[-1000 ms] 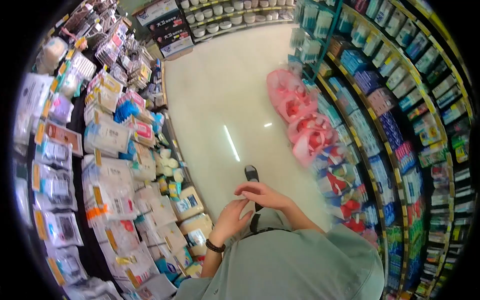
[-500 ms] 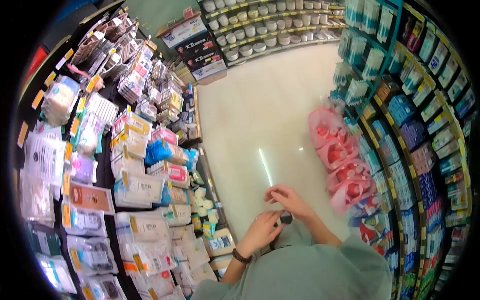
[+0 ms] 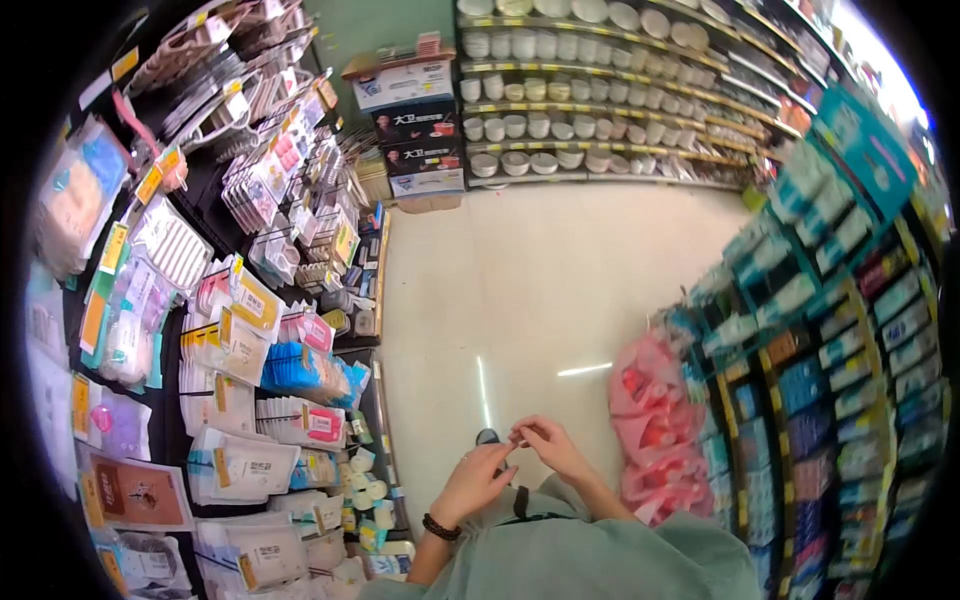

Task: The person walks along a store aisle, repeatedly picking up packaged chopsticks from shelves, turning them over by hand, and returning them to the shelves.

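My left hand (image 3: 474, 484), a dark beaded bracelet (image 3: 441, 528) on its wrist, is held low in front of my body. Its fingers are stretched out and I see nothing in them. Just to its right is my right hand (image 3: 553, 447), fingers loosely bent and apart, also with nothing visible in it. The fingertips of both hands come close together; whether they touch I cannot tell. Below the hands are my green shirt (image 3: 590, 560) and the dark tip of a shoe (image 3: 487, 437) on the floor.
Packaged goods (image 3: 245, 465) hang on a rack at left. Pink bags (image 3: 655, 425) stand on the pale floor (image 3: 520, 270) at right, beside shelves of boxed goods (image 3: 805, 400) and a teal display rack (image 3: 865, 160). Mop boxes (image 3: 420, 125) and shelves of bowls (image 3: 540, 125) are at the back.
The view has shifted forward and turned to the right; the bowl shelves look nearer. My hands have come closer together. A shoe tip now shows further left.
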{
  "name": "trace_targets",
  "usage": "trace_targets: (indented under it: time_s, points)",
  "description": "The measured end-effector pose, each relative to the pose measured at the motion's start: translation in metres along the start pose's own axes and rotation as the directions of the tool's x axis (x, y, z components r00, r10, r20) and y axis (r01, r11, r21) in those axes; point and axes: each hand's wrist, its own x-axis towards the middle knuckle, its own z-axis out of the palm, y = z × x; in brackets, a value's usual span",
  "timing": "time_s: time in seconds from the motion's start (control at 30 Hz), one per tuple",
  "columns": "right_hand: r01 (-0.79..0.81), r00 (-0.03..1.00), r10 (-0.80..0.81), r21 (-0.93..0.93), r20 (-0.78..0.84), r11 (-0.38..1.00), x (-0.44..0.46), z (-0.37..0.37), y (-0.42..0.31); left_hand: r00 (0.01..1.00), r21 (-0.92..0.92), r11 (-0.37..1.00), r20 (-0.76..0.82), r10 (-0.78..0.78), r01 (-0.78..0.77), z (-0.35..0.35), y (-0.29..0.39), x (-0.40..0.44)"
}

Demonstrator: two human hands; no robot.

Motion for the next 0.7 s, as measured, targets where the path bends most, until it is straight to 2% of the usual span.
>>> trace_targets:
  time_s: [0.03, 0.07, 0.1, 0.13, 0.17, 0.2, 0.27, 0.37, 0.47, 0.5, 0.6, 0.63, 0.7]
  points:
    - [0.014, 1.000, -0.014, 0.001, 0.009, 1.000, 0.024, 0.006, -0.014, 0.994, -0.028, 0.998, -0.085, 0.061, -0.064, -0.017, -0.004, 0.019]
    - [0.017, 1.000, -0.017, 0.012, 0.012, 1.000, 0.046, 0.014, -0.022, 0.996, -0.059, 0.998, -0.090, 0.031, -0.036, -0.030, -0.015, 0.035]
    - [0.080, 0.997, -0.079, -0.116, 0.021, 0.990, 0.071, 0.017, -0.028, 0.997, -0.098, 0.995, -0.082, -0.008, 0.000, -0.040, -0.027, 0.048]
    - [0.160, 0.987, -0.154, -0.121, 0.056, 0.980, 0.096, 0.016, -0.022, 0.999, -0.071, 0.997, -0.049, -0.020, 0.016, -0.050, -0.044, 0.066]
    - [0.141, 0.990, -0.134, -0.211, 0.046, 0.967, 0.110, 0.023, -0.040, 0.999, -0.048, 0.998, -0.004, -0.038, 0.038, -0.056, -0.060, 0.077]
    - [0.211, 0.977, -0.199, -0.195, 0.080, 0.958, 0.127, 0.028, -0.052, 0.997, -0.053, 0.996, 0.020, -0.073, 0.074, -0.063, -0.063, 0.079]
    - [0.211, 0.976, -0.195, -0.187, 0.101, 0.960, 0.150, 0.041, -0.080, 0.997, -0.001, 0.997, 0.017, -0.071, 0.072, -0.097, -0.074, 0.113]
    - [0.078, 0.990, -0.065, -0.097, 0.127, 0.992, 0.196, 0.041, -0.066, 0.981, -0.130, 0.975, 0.094, -0.172, 0.183, -0.116, -0.098, 0.138]
    - [0.122, 0.982, -0.094, -0.167, 0.162, 0.978, 0.242, 0.033, -0.074, 0.985, -0.111, 0.983, 0.105, -0.137, 0.149, -0.123, -0.128, 0.159]
    - [0.122, 0.985, -0.094, -0.196, 0.145, 0.973, 0.260, 0.028, -0.077, 0.972, -0.110, 0.974, 0.155, -0.178, 0.196, -0.128, -0.134, 0.167]
    - [0.108, 0.993, -0.087, -0.275, 0.085, 0.955, 0.320, 0.011, -0.085, 0.953, -0.150, 0.973, 0.272, -0.132, 0.177, -0.144, -0.165, 0.204]
    - [0.147, 0.988, -0.132, -0.246, 0.075, 0.958, 0.343, 0.007, -0.086, 0.938, -0.134, 0.973, 0.317, -0.138, 0.189, -0.152, -0.176, 0.220]
    - [0.155, 0.987, -0.141, -0.249, 0.077, 0.956, 0.392, 0.003, -0.095, 0.945, -0.058, 0.981, 0.287, -0.158, 0.182, -0.172, -0.198, 0.258]
